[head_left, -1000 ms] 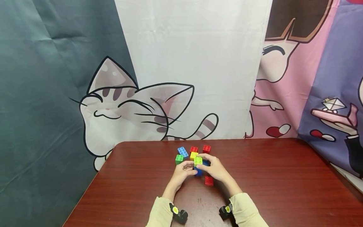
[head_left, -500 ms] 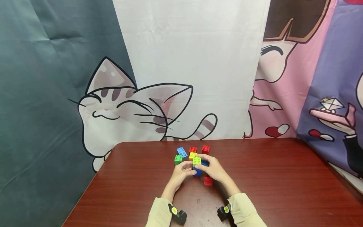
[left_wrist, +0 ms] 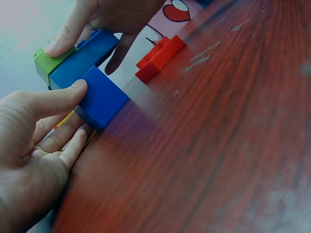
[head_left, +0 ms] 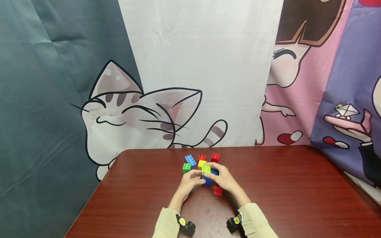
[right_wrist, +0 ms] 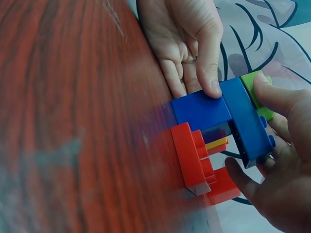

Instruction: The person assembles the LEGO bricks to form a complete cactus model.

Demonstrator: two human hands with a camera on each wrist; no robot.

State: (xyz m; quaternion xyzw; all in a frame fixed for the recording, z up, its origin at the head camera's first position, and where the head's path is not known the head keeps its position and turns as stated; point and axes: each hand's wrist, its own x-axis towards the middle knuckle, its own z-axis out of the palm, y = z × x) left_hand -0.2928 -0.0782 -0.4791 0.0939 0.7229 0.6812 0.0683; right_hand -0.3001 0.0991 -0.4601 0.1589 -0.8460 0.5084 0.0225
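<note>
Three toy building bricks stand stacked between the hands. At the bottom is a blue brick (left_wrist: 104, 99), resting on the table. A longer blue brick (right_wrist: 245, 121) lies across its top and juts out to the right. On the long brick's left end sits a lime green brick (head_left: 206, 168). My left hand (head_left: 187, 183) holds the bottom brick from the left, its thumb pressing the near face. With thumb and fingers, my right hand (head_left: 225, 178) pinches the lime green brick. The right hand partly hides the long brick in the head view.
On the brown table (head_left: 134, 195), a red brick (head_left: 218, 190) lies nearer, right of the stack. Behind the stack are a yellow brick (head_left: 201, 163), a green brick (head_left: 186, 168), a light blue brick (head_left: 190, 160), a red brick (head_left: 201, 157) and another red brick (head_left: 215, 157).
</note>
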